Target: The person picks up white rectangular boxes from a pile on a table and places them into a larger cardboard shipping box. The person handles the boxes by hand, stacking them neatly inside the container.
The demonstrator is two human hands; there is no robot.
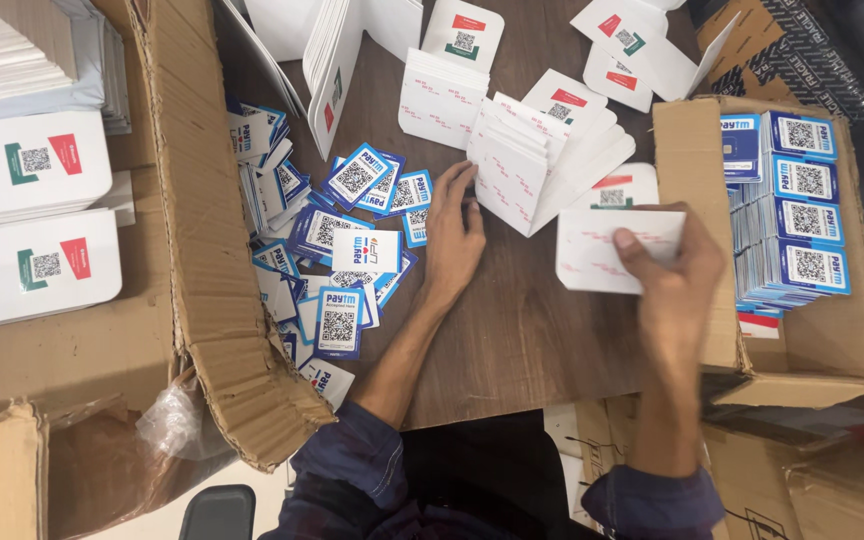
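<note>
Item: white card, rounded corners, blank side up with faint red marks. Your right hand pinches it at its right edge, thumb on top, just above the brown table. Left of the card: a slumped stack of like white cards; your left hand lies flat with fingers spread, fingertips touching that stack. Further left of the card: loose blue-bordered stickers. Right of the card: cardboard box holding stacked blue stickers.

Right hand pinches a white card; left hand touches the fanned card stack.
</note>
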